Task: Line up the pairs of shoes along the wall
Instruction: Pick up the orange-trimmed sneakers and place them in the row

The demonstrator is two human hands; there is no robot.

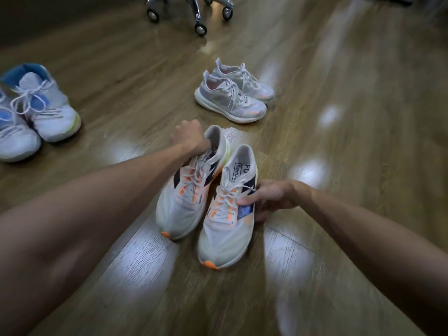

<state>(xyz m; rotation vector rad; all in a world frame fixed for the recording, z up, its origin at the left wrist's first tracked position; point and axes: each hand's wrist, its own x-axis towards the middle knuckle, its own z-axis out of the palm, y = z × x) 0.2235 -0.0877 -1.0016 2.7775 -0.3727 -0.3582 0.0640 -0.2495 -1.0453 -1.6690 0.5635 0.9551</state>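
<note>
Two white running shoes with orange and black marks lie side by side in the middle of the wooden floor, toes toward me. My left hand [190, 137] grips the collar of the left shoe [186, 190], fingers curled into its opening. My right hand [269, 197] holds the right shoe [225, 229] by its outer side, thumb on the laces. A pale grey pair [232, 98] stands together farther back. A white and blue high-top pair [36, 110] sits at the left edge.
The chrome wheeled base of an office chair [194, 10] stands at the top centre. A dark wall [36, 18] runs along the upper left. Bare wooden floor [351, 117] with bright light reflections spreads to the right.
</note>
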